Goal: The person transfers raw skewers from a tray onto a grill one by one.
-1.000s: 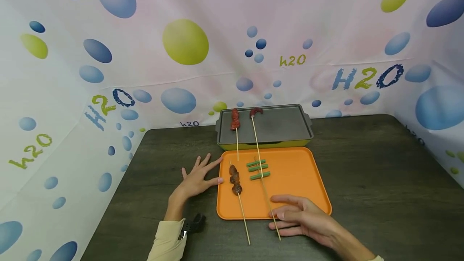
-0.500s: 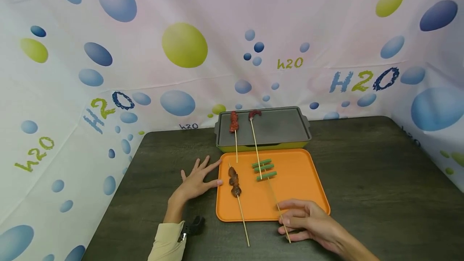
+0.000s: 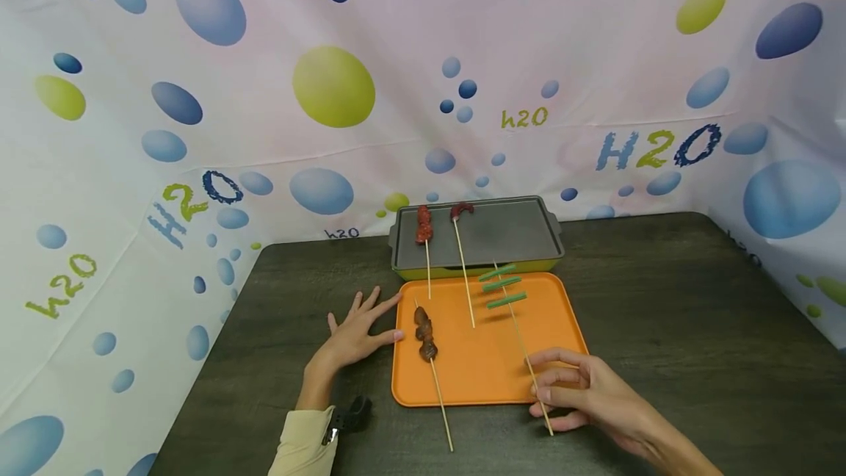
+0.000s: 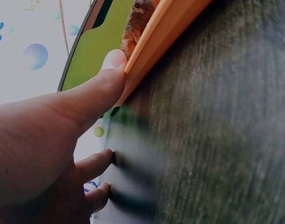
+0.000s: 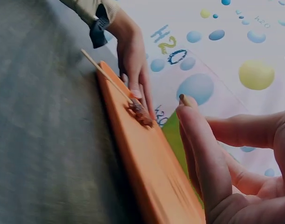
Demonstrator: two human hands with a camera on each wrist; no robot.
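In the head view my right hand (image 3: 575, 391) pinches the lower stick of a skewer threaded with green bean pieces (image 3: 502, 284). That skewer slants over the right half of the orange tray (image 3: 476, 388), its tip overlapping the grill pan's front edge. My left hand (image 3: 357, 336) lies with spread fingers at the tray's left edge; in the left wrist view the thumb (image 4: 115, 60) touches the rim. A skewer of brown meat chunks (image 3: 426, 335) rests on the tray beside it, its stick reaching over the near rim. The right wrist view shows the held stick's end (image 5: 184, 100) between the fingers.
Behind the tray stands a grey grill pan (image 3: 509, 230) with a green-yellow base. On it lie a red meat skewer (image 3: 424, 226) and a skewer with a curled dark red piece (image 3: 461, 209), their sticks extending over the tray. A patterned curtain (image 3: 423, 94) backs the dark wooden table (image 3: 661, 314).
My right hand has closed its pinch on the green bean skewer and lifted it, carrying it right and toward the grill pan. My left hand stays at the tray's edge.
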